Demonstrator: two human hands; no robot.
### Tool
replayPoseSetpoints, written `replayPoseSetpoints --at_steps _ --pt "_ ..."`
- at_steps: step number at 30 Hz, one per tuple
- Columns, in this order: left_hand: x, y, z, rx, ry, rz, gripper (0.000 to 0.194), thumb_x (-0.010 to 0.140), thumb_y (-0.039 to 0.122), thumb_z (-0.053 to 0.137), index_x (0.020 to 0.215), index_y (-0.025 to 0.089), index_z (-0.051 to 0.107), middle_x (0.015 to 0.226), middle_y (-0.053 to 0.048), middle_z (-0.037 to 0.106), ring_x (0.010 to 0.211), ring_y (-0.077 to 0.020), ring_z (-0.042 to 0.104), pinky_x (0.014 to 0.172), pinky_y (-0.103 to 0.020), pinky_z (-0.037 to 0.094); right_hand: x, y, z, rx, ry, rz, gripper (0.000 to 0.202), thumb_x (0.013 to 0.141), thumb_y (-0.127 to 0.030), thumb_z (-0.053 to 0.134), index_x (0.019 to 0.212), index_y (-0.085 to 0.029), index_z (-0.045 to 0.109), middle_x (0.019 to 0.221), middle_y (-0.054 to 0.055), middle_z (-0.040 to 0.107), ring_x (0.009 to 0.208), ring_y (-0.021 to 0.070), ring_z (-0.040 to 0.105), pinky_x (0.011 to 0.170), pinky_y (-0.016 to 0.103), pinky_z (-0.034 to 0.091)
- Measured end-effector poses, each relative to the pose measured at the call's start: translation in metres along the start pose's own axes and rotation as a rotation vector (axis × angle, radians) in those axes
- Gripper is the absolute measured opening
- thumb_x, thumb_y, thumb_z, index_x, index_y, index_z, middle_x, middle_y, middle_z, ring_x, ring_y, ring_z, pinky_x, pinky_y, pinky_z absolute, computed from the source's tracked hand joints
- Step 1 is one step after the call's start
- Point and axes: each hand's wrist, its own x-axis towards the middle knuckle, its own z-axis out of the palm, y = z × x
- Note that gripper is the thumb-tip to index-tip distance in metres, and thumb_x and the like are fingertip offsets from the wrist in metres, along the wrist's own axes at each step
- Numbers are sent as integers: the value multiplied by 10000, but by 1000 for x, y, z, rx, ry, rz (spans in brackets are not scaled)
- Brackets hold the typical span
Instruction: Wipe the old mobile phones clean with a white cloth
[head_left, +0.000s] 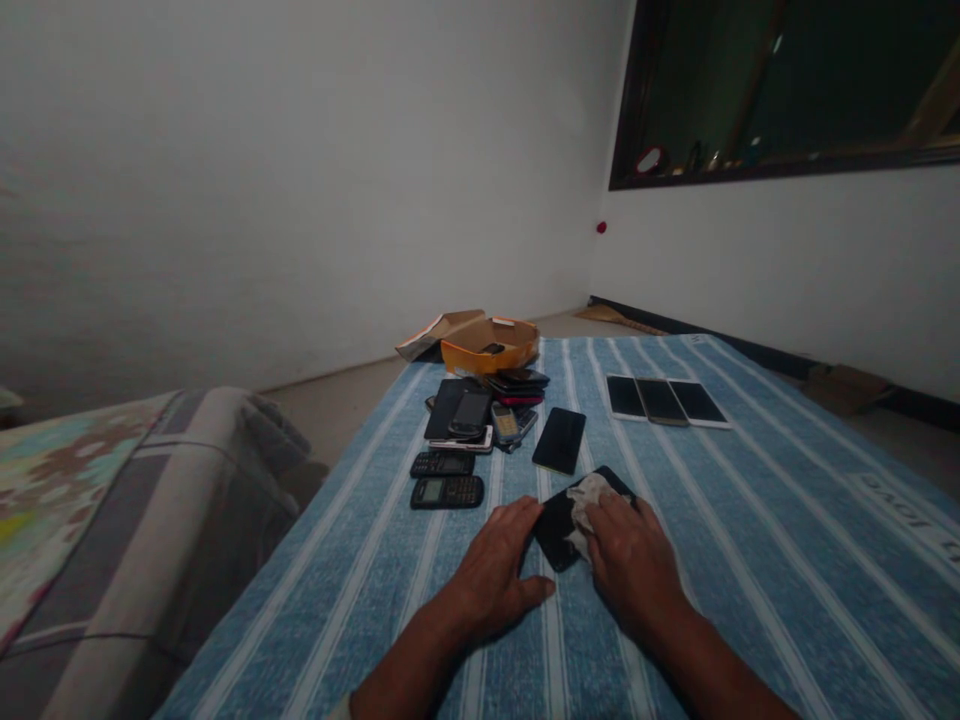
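Note:
A black phone (556,532) lies tilted on the blue striped cloth in front of me. My right hand (632,555) presses a crumpled whitish tissue (587,500) onto its surface, fingers closed on it. At the phone's left edge rests my left hand (499,572), its thumb apart from the fingers and nothing in its grasp. Just beyond is another dark phone (560,440), lying flat. Two keypad phones (447,492) lie one behind the other on the left, near a pile of phones (471,410).
An open orange box (491,345) stands behind the pile. Three phones in a row (664,401) lie at the right back. The striped cloth (360,590) covers the surface. A covered bed or seat (142,540) is at the left, beyond a gap.

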Motion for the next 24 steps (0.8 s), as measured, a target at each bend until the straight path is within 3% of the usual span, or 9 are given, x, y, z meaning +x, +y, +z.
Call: replayPoseSetpoints --at_steps 7,17,24 --pt "-1 0 -1 -8 -17 -48 840 718 315 744 1450 203 349 1548 -158 350 1424 -356 298 1165 -561 248 1 5 -6 -127 -25 76 265 860 -68 492 1042 -148 667 1195 174 663 1143 325 585 975 508 373" --pt "-1 4 -2 2 -16 -41 799 715 288 734 1427 195 385 1528 -149 381 1409 -362 322 1169 -568 245 -19 -22 13 -33 89 -98 297 794 -123 617 1086 -132 675 1186 161 680 1145 318 582 1079 490 297" --pt "-1 4 -3 4 -23 -54 823 705 291 753 1431 187 380 1526 -155 384 1403 -373 329 1161 -575 259 -7 -1 -2 -81 17 9 257 827 -92 533 1026 -165 678 1151 152 692 1112 310 602 1022 508 342"
